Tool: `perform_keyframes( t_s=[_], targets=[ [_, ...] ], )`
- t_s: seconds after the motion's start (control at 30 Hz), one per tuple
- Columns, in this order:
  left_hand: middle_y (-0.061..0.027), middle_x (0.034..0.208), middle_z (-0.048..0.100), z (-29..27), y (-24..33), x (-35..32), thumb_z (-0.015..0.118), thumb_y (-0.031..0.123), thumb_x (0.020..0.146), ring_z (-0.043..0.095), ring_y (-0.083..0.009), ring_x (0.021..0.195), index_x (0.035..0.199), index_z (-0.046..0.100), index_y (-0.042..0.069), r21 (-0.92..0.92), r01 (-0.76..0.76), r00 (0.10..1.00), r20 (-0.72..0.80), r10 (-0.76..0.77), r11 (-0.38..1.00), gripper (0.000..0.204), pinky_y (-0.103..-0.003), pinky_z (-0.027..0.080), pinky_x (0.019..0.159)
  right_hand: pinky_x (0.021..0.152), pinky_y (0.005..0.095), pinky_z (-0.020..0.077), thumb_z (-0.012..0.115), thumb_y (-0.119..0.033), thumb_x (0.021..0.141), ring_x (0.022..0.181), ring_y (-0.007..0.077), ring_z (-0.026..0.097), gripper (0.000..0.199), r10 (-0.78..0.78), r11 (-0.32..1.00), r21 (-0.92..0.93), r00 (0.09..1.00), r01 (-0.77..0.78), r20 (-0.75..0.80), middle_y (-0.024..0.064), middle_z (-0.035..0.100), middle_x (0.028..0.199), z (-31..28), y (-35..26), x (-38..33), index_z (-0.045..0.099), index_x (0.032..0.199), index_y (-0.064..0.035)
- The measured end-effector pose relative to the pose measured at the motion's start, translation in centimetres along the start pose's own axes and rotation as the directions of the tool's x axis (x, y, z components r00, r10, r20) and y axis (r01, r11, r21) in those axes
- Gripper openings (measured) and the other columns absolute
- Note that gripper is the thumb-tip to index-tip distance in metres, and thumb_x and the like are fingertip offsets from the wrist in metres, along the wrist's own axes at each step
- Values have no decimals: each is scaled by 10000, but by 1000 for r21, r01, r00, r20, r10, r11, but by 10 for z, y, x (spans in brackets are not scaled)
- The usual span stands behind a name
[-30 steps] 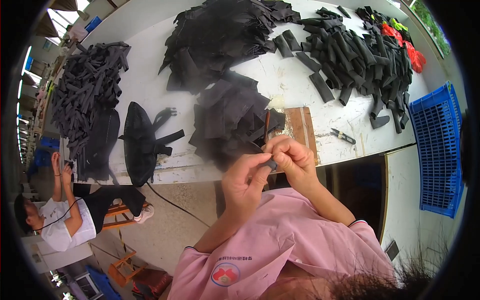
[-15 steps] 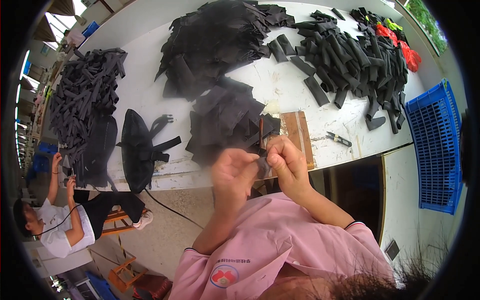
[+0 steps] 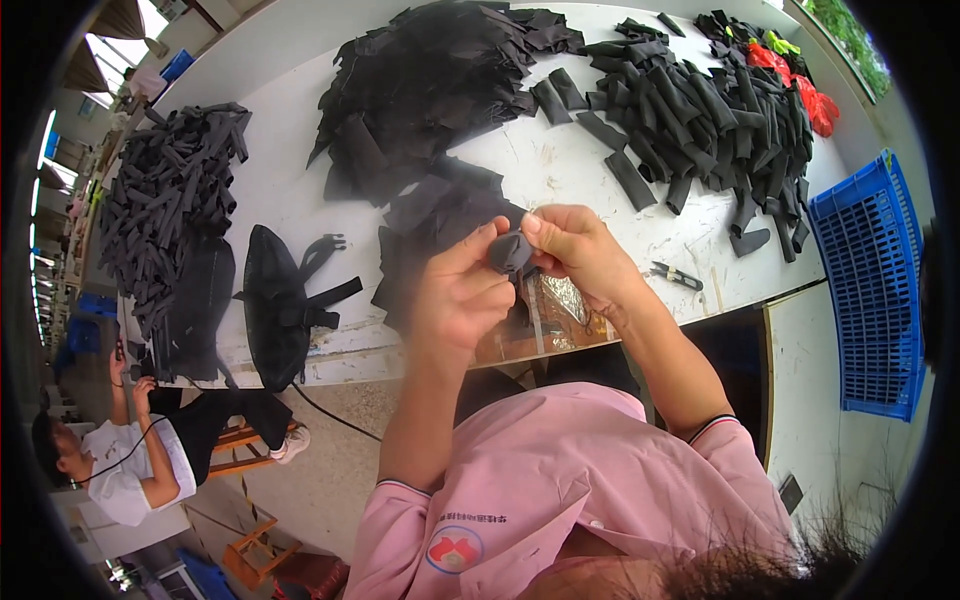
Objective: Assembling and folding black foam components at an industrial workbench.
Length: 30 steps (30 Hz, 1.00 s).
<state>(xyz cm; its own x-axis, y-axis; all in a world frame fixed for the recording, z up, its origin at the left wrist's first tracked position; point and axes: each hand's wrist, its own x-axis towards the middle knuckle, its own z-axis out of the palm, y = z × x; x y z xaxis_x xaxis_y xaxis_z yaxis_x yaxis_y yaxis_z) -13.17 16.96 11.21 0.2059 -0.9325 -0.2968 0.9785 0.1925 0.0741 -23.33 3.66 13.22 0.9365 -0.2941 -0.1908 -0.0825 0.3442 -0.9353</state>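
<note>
- Black fabric piece [image 3: 512, 250] sits pinched between both hands, just above the near edge of the white table [image 3: 560, 170], at the middle of the view.
- Left hand [image 3: 462, 298] is curled, thumb and fingers closed on the piece from 8 o'clock.
- Right hand [image 3: 578, 250] is also closed, fingertips gripping the piece from 3 o'clock.
- Under the hands a wooden board [image 3: 545, 330] with a shiny foil patch [image 3: 568, 298] lies on the table edge.
- Small metal snips [image 3: 676, 275] lie at 3 o'clock of the hands.
- Heaps of black cut pieces [image 3: 440, 70] fill the table at 12 o'clock; rolled black strips [image 3: 700, 110] lie at 1 o'clock, with red and green bits [image 3: 790, 70] beyond them.
- Another heap of black strips [image 3: 165, 210] lies at 9 o'clock, and a black bag with straps [image 3: 275, 305] is beside it.
- Blue plastic crate [image 3: 865, 290] stands at 3 o'clock, off the table's end.
- At 8 o'clock a seated person in a white shirt [image 3: 125, 470] is on the concrete floor level by a wooden stool [image 3: 245, 445].
- Compared with half a second ago, the hands have risen from the table edge, and the piece now shows more clearly between the fingers.
</note>
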Motion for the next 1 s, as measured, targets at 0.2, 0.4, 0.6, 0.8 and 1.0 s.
perform_keyframes(
  t_s=[0.2,0.4,0.6,0.8,1.0],
  targets=[
    [-103,754,635,-26,2,7,414,48,925,347,-24,325,1048,569,-53,-90,-19,1000,20,21,996,222,-165,227,311,474,178,294,570,-317,900,553,37,390,317,15,1000,10,995,-16,95,-27,472,630,-12,26,11,565,738,-45],
    [-70,676,578,-28,22,24,389,29,909,326,-23,316,1004,538,-80,-360,17,1000,17,-11,933,208,-171,223,308,462,196,286,581,-328,891,539,51,373,337,-17,996,-84,990,29,138,-21,460,627,-12,16,24,566,720,-37],
    [-94,730,591,-41,0,21,479,-18,879,361,-47,371,948,592,-41,-151,-65,993,-105,49,986,134,-174,226,301,451,194,291,589,-336,885,518,48,380,341,70,993,89,992,-80,105,-22,459,609,-17,35,13,566,721,-38],
    [-110,718,531,-16,8,2,399,5,891,349,-45,354,900,498,-62,-417,-82,997,-43,70,905,120,-172,245,319,451,204,285,615,-330,869,514,53,374,353,-72,987,-128,985,93,157,-19,450,573,-12,17,29,577,694,-27],
    [-50,604,471,-26,-3,12,357,7,890,336,-29,329,894,497,-103,-429,-130,991,-74,109,894,178,-168,245,338,432,200,299,625,-316,866,493,63,387,354,46,999,2,984,-47,172,-9,454,582,-16,32,29,540,662,-39]
  ],
)
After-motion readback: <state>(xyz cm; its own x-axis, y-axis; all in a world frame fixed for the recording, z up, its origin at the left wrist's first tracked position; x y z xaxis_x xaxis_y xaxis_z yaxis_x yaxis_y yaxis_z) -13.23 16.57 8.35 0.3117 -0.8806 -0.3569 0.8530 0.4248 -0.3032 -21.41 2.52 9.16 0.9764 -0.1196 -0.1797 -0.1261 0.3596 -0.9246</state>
